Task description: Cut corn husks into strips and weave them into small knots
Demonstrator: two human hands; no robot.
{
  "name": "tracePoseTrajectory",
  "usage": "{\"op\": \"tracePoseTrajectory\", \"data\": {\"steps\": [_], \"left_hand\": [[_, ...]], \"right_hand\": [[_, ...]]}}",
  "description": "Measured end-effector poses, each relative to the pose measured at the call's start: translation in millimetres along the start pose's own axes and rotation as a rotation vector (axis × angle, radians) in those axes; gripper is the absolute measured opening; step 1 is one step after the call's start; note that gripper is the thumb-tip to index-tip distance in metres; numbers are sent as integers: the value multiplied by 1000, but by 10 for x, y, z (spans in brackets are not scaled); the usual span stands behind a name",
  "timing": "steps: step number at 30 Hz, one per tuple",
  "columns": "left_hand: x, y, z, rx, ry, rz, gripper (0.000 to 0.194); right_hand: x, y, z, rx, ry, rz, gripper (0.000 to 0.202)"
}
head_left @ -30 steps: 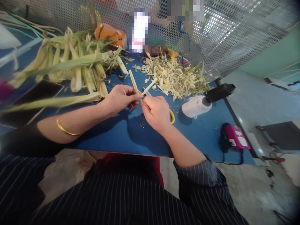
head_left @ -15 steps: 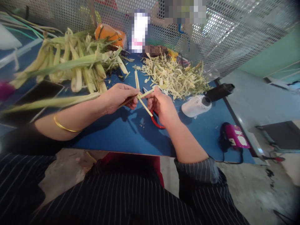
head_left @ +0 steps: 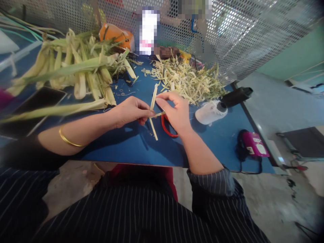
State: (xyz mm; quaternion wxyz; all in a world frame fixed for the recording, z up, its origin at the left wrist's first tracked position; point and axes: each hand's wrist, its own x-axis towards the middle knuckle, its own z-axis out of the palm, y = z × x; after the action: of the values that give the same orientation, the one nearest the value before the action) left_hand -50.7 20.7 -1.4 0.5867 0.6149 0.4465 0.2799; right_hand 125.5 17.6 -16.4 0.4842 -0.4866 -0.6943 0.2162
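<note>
Crossed pale strips [head_left: 154, 97] are pinched at their junction above the blue table [head_left: 106, 148] by the left hand [head_left: 132, 110], apparently for steadiness; whether any is gripped by the curled right hand [head_left: 179, 113] cannot be told

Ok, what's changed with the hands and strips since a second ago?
The strips turned: two ends spread upward before; now one points up, another toward the person. The left hand keeps its pinch; whether the right hand holds one is unclear. A red handle now shows beside it. Stalks and shreds stayed put.
</note>
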Motion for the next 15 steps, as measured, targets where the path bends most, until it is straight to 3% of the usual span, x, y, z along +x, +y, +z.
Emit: {"op": "tracePoseTrajectory", "data": {"steps": [2, 4, 11, 15], "left_hand": [[-8, -28, 16, 21, -28, 6, 23], [-10, -54, 22, 40, -50, 17, 25], [-9, -61, -11, 126, -104, 71, 28], [-19, -56, -1, 118, -87, 67, 24]], "right_hand": [[-15, -58, -4, 7, -133, 27, 20], [-37, -92, 11, 13, -152, 62, 25], [-92, -25, 117, -69, 65, 1, 27], [-94, -12, 107, -143, 67, -89, 26]]}}
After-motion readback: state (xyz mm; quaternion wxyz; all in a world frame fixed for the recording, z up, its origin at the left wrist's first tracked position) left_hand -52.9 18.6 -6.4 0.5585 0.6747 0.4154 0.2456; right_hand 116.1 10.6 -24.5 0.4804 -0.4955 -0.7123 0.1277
